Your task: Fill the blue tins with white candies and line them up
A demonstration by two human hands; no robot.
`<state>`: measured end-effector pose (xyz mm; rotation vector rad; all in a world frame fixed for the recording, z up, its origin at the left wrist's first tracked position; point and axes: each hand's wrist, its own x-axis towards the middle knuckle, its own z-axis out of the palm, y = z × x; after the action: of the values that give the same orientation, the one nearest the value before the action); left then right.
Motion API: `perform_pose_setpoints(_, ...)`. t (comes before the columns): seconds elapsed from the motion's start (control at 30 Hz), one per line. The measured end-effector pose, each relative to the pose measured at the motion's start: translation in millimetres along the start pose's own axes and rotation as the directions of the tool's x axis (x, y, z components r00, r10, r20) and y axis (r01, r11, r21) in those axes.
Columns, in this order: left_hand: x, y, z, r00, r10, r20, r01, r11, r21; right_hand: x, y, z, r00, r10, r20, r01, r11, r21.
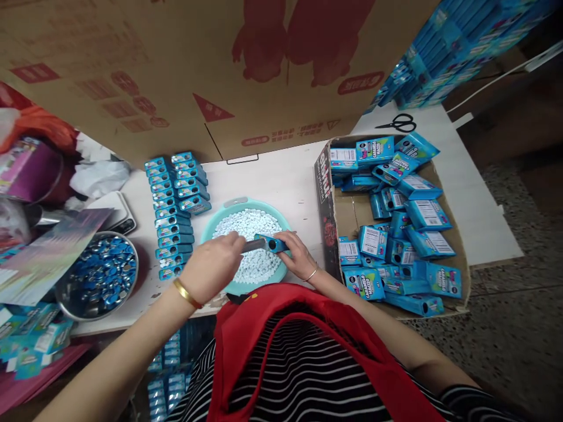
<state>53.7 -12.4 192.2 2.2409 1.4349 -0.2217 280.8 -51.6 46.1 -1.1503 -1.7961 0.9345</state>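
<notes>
Both hands are meeting over the teal bowl (281,220): the right hand (298,255) is pinching a small blue case (271,242) by its end, fingers closed around it, while the left hand (214,266) is curling loosely at the case's grey end, fingertips touching it; whether it grips is hard to tell. The case is hovering just above the heap of pale tablets (250,231) in the bowl. Just left of the bowl, two neat rows of blue cases (176,214) are standing lined up on the white table (272,176), which looks like finished work. Right of the bowl, an open carton (328,223) is holding many printed blue boxes (396,234) lying loose. Farther left, a metal bowl (99,275) is sitting full of small blue caps. Scissors (399,123) are lying beyond the carton, well apart. Judging by the full bowl, plenty remains.
</notes>
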Motion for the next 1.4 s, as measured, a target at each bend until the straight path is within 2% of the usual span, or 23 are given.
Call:
perform_pose_setpoints(0.07, -9, -32, 16.4, 0.987, -0.151, -0.055, 0.152, 0.988, 0.011, -1, 2, -2, 0.997, 0.067, -0.043, -0.065, 0.997, 0.041)
perform_pose_setpoints(0.1, -15, -49, 29.1, 0.960, -0.267, -0.082, 0.269, 0.963, 0.004, -1, 4, -3, 0.989, 0.127, -0.078, -0.122, 0.990, 0.068)
perform_pose_setpoints(0.13, -20, -64, 44.4, 0.914, -0.396, -0.085, 0.397, 0.918, -0.006, 0, 5, -5, 0.974, 0.196, -0.115, -0.185, 0.977, 0.101)
perform_pose_setpoints(0.2, -29, -84, 79.0, 0.789, -0.613, -0.035, 0.610, 0.789, -0.075, 1, 10, -7, 0.933, 0.319, -0.168, -0.287, 0.939, 0.189)
perform_pose_setpoints(0.27, -34, -90, 110.7, 0.711, -0.703, -0.001, 0.690, 0.698, -0.192, 4, 16, -10, 0.908, 0.382, -0.173, -0.328, 0.904, 0.274)
perform_pose_setpoints(0.33, -34, -83, 130.6, 0.696, -0.718, -0.019, 0.687, 0.673, -0.274, 7, 23, -14, 0.899, 0.403, -0.170, -0.333, 0.883, 0.330)
perform_pose_setpoints(0.43, -29, -65, 132.6, 0.703, -0.704, -0.097, 0.646, 0.690, -0.327, 11, 33, -21, 0.882, 0.421, -0.210, -0.327, 0.870, 0.369)
perform_pose_setpoints(0.5, -24, -53, 120.6, 0.724, -0.666, -0.180, 0.558, 0.718, -0.416, 13, 37, -25, 0.864, 0.428, -0.263, -0.316, 0.870, 0.378)
perform_pose_setpoints(0.57, -16, -44, 105.4, 0.720, -0.640, -0.267, 0.464, 0.731, -0.501, 16, 38, -29, 0.849, 0.430, -0.307, -0.306, 0.873, 0.379)
perform_pose_setpoints(0.67, 0, -38, 88.5, 0.720, -0.619, -0.314, 0.398, 0.739, -0.544, 20, 34, -33, 0.845, 0.420, -0.332, -0.294, 0.882, 0.368)
perform_pose_setpoints(0.77, 13, -52, 86.1, 0.746, -0.597, -0.293, 0.419, 0.764, -0.490, 21, 29, -39, 0.834, 0.409, -0.370, -0.287, 0.894, 0.343)
perform_pose_setpoints(0.87, 21, -85, 96.3, 0.742, -0.627, -0.237, 0.517, 0.761, -0.392, 18, 28, -44, 0.817, 0.418, -0.397, -0.292, 0.894, 0.339)
perform_pose_setpoints(1.0, 25, -122, 112.9, 0.761, -0.625, -0.175, 0.549, 0.764, -0.338, 13, 32, -47, 0.806, 0.437, -0.399, -0.303, 0.884, 0.357)
perform_pose_setpoints(1.1, 26, -127, 112.8, 0.777, -0.606, -0.171, 0.547, 0.784, -0.293, 13, 33, -45, 0.807, 0.461, -0.369, -0.317, 0.865, 0.388)
perform_pose_setpoints(1.17, 26, -124, 106.4, 0.814, -0.541, -0.212, 0.504, 0.839, -0.206, 14, 32, -43, 0.814, 0.463, -0.352, -0.315, 0.860, 0.401)
perform_pose_setpoints(1.2, 26, -121, 103.0, 0.855, -0.481, -0.192, 0.462, 0.876, -0.138, 14, 31, -42, 0.818, 0.461, -0.345, -0.315, 0.860, 0.402)
perform_pose_setpoints(1.27, 27, -115, 100.1, 0.935, -0.352, -0.041, 0.351, 0.936, -0.011, 14, 31, -40, 0.825, 0.460, -0.327, -0.323, 0.860, 0.395)
perform_pose_setpoints(1.33, 32, -108, 105.8, 0.952, -0.270, 0.146, 0.269, 0.963, 0.028, 13, 32, -38, 0.832, 0.460, -0.310, -0.332, 0.861, 0.385)
perform_pose_setpoints(1.4, 41, -99, 120.7, 0.945, -0.244, 0.219, 0.246, 0.969, 0.014, 11, 33, -37, 0.839, 0.457, -0.296, -0.341, 0.865, 0.368)
